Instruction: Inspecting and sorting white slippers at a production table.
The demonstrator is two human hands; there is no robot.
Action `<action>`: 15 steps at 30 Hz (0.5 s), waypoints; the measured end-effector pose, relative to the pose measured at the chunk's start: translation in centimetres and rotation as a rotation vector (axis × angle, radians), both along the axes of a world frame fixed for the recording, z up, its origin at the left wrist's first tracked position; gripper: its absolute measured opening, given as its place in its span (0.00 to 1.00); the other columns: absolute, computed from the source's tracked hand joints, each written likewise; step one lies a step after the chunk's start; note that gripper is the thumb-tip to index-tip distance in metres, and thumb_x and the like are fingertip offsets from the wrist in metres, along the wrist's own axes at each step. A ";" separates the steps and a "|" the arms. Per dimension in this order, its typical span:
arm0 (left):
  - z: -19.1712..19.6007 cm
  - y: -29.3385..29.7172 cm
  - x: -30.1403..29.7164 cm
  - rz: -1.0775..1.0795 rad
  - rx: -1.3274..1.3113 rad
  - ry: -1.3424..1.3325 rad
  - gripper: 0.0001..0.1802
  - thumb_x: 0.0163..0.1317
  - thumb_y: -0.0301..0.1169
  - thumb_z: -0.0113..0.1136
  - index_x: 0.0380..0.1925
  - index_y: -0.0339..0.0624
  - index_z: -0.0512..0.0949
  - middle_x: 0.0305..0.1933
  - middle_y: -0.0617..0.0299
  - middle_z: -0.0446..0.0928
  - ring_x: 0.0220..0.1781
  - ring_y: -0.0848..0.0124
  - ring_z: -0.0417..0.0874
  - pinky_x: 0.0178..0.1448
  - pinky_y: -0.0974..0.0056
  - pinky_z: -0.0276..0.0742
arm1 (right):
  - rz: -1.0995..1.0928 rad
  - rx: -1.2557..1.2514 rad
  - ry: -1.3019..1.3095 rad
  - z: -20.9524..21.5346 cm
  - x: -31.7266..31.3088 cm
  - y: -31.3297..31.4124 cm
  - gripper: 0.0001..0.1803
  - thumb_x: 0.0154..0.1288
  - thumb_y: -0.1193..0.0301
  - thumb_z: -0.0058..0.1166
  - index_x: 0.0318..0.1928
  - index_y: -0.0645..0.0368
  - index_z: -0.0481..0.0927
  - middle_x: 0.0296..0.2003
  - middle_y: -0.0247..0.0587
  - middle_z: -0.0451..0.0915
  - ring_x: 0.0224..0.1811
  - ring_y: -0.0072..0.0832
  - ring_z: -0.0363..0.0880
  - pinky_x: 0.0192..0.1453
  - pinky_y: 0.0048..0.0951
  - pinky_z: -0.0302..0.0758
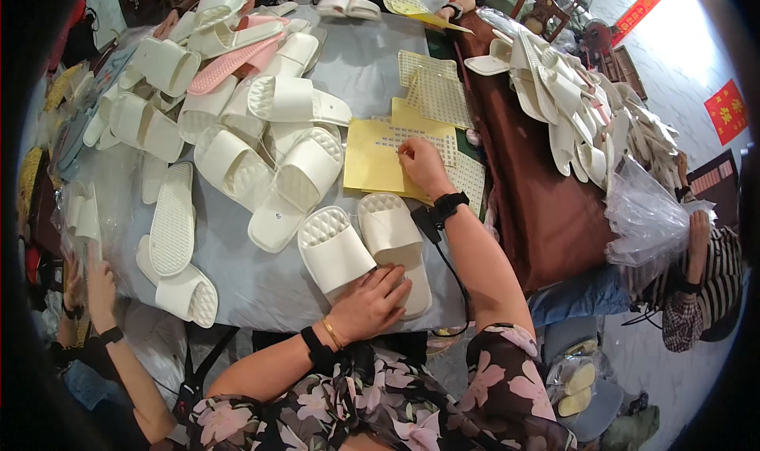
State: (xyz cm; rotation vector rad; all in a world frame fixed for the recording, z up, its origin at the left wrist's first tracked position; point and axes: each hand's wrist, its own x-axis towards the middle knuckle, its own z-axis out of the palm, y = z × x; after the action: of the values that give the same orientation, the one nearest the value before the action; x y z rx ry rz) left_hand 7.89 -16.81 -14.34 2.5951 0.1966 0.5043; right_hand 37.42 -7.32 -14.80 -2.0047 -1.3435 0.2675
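Note:
A pair of white slides lies at the table's near edge, a left slide (335,249) and a right slide (390,228) side by side with their open toes pointing away. My left hand (366,307) rests over their near halves, its fingers stretched across the footbeds. On a yellow sheet of small stickers (368,159), my right hand (422,166) is closed, thumb and forefinger pinched at the printed rows. Whatever is between those fingertips is too small to make out. Part of the sheet is hidden beneath that hand.
Loose white slides (309,166) and a pink slide (233,64) heap up on the left. More sticker sheets (441,95) lie beyond my right hand. Another white pile (558,87) covers the brown surface (538,229) at right. Co-workers' hands (101,293) work around the table.

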 end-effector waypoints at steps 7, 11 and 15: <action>0.3 0.1 0.0 0.006 0.017 -0.003 0.28 0.59 0.42 0.62 0.59 0.46 0.71 0.66 0.54 0.68 0.66 0.58 0.69 0.68 0.53 0.64 | -0.044 -0.112 0.040 -0.4 0.4 0.7 0.08 0.58 0.72 0.60 0.38 0.60 0.83 0.35 0.46 0.84 0.39 0.43 0.83 0.45 0.38 0.78; 0.4 0.1 0.0 0.004 0.008 0.001 0.28 0.59 0.42 0.62 0.58 0.46 0.72 0.66 0.54 0.68 0.66 0.58 0.69 0.68 0.53 0.64 | -0.031 -0.147 0.050 -0.6 0.7 0.9 0.07 0.58 0.72 0.60 0.37 0.60 0.83 0.35 0.46 0.85 0.39 0.43 0.83 0.45 0.38 0.78; 0.5 0.1 0.0 0.007 -0.003 -0.007 0.27 0.60 0.41 0.62 0.58 0.45 0.72 0.65 0.54 0.68 0.66 0.58 0.69 0.67 0.53 0.65 | -0.065 -0.083 0.018 -1.1 0.7 1.0 0.07 0.57 0.73 0.59 0.37 0.60 0.83 0.34 0.46 0.85 0.38 0.43 0.83 0.45 0.38 0.78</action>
State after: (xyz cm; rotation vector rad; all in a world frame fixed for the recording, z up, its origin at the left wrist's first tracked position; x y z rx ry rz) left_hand 7.91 -16.73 -13.80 2.5905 0.2036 0.5156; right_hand 38.08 -6.31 -15.89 -2.1057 -1.2725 0.3147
